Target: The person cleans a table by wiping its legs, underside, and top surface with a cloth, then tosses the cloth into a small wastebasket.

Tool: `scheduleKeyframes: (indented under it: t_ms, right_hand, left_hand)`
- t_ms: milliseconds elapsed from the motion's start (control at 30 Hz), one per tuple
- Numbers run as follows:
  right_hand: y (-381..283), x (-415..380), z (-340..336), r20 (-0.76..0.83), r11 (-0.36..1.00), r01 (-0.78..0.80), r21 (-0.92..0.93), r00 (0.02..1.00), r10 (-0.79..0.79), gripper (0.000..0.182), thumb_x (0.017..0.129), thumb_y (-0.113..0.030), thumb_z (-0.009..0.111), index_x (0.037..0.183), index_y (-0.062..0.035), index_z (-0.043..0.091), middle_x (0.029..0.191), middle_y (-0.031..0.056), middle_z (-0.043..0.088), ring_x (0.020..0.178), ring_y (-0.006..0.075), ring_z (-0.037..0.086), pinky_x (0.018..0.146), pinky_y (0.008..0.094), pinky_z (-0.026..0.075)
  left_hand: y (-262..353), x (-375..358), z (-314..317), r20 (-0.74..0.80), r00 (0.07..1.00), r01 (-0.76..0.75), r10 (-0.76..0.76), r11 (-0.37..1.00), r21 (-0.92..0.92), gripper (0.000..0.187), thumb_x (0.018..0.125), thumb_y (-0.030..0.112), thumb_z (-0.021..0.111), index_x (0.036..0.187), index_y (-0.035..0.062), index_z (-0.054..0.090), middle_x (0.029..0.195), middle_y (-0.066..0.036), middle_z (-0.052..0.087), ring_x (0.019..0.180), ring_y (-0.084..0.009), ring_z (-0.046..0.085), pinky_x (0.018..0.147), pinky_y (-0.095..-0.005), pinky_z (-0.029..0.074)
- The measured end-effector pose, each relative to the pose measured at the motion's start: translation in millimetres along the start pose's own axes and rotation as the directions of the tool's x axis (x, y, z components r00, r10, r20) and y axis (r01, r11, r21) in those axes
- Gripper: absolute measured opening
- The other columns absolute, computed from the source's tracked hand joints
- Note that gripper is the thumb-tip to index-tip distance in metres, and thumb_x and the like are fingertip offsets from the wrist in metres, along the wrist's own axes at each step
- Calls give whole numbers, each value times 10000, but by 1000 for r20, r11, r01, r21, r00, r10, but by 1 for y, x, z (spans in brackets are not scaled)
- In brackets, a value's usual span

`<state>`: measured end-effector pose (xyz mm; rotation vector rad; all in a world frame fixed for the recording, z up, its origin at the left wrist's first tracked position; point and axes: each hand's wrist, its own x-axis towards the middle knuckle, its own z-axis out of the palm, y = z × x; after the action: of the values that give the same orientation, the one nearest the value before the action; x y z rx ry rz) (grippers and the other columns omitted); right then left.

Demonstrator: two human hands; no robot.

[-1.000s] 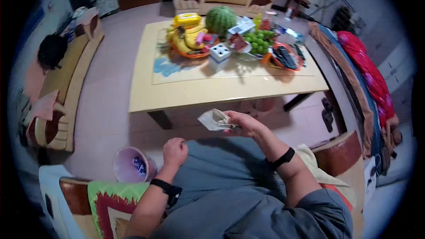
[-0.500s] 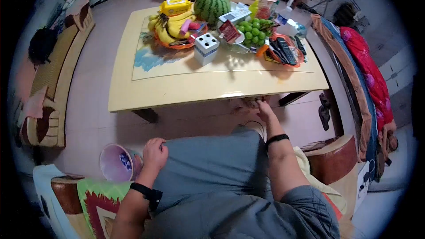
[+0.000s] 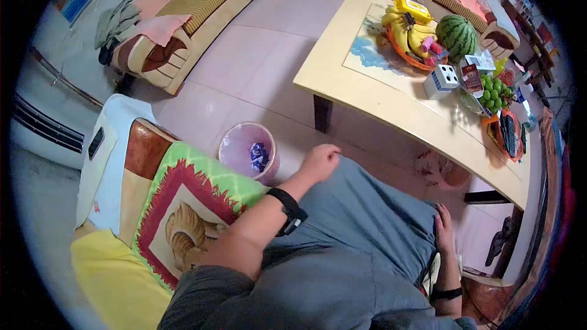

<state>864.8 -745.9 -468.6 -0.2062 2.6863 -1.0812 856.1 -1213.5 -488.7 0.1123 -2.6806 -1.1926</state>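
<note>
My left hand [image 3: 321, 162] rests by the left knee of my grey shorts [image 3: 373, 208], its fingers curled in and nothing seen in them. A pink wastebasket [image 3: 229, 153] with a crumpled blue-and-white wrapper [image 3: 259, 157] in it stands just beyond that hand. My right hand [image 3: 444, 231] lies against the right knee of the shorts, fingers stretched along the cloth and holding nothing visible. Both wrists wear black bands. Ahead is a cream table [image 3: 367, 101] bearing a basket of bananas [image 3: 411, 33], a watermelon [image 3: 457, 36], green grapes [image 3: 492, 93] and a white box with black dots [image 3: 440, 82].
An orange basket with remote controls [image 3: 507, 134] sits near the table's right end. At my left are a green-edged cushion [image 3: 189, 220], a yellow cloth [image 3: 119, 272] and a phone [image 3: 96, 143]. A striped sofa [image 3: 208, 6] stands across the tiled floor [image 3: 244, 67].
The view has swung left and down, so the table now sits at the upper right. My right hand has drawn back from under the table edge to my knee. The left stays by its knee.
</note>
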Motion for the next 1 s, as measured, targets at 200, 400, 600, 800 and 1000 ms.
scheduleKeyframes:
  t_ms: [200, 400, 600, 800, 1000]
  right_hand:
    - [-5, -34, 12, -192, 974, -63, 217, 976, 106, 452, 901, -204, 482, 1311, -31, 404, 1420, 152, 298, 1326, 257, 250, 1078, 342, 181]
    - [-14, -26, 12, -242, 963, -157, 220, 947, 210, 429, 893, -183, 488, 1283, -14, 429, 1318, 143, 436, 1243, 245, 375, 1044, 323, 255]
    - [-13, -22, 12, -257, 965, -117, 234, 950, 178, 381, 887, -154, 488, 1242, -18, 479, 1309, 146, 447, 1239, 241, 386, 1044, 325, 261]
    - [-13, -19, 12, -284, 950, -109, 293, 939, 195, 359, 877, -138, 498, 1220, -33, 502, 1266, 134, 484, 1222, 252, 405, 1033, 326, 275]
    - [-11, -22, 5, -296, 960, -57, 274, 945, 140, 342, 858, -119, 503, 1187, -26, 519, 1240, 138, 503, 1200, 263, 425, 1018, 333, 295]
  left_hand:
    - [-129, -54, -54, -3, 858, 497, -514, 829, 255, 400, 782, 304, 548, 1047, 7, 583, 1040, -225, 594, 994, -382, 554, 866, -442, 433]
    - [-213, -78, -57, 151, 718, 474, -680, 635, 610, 454, 738, 346, 608, 1007, -19, 579, 987, -253, 604, 949, -400, 576, 825, -455, 459]
    - [-222, -78, -38, 332, 744, 226, -580, 685, 692, 188, 781, 144, 515, 855, 23, 638, 866, -217, 633, 840, -375, 617, 752, -463, 488]
    - [-149, -56, -53, 531, 719, -16, -447, 754, 656, 209, 760, 222, 547, 840, 59, 650, 804, -205, 633, 793, -385, 606, 697, -467, 481]
    - [-102, -15, -41, 757, 652, -552, -40, 660, 510, 188, 726, 218, 607, 854, 88, 653, 814, -132, 652, 843, -297, 596, 685, -416, 495]
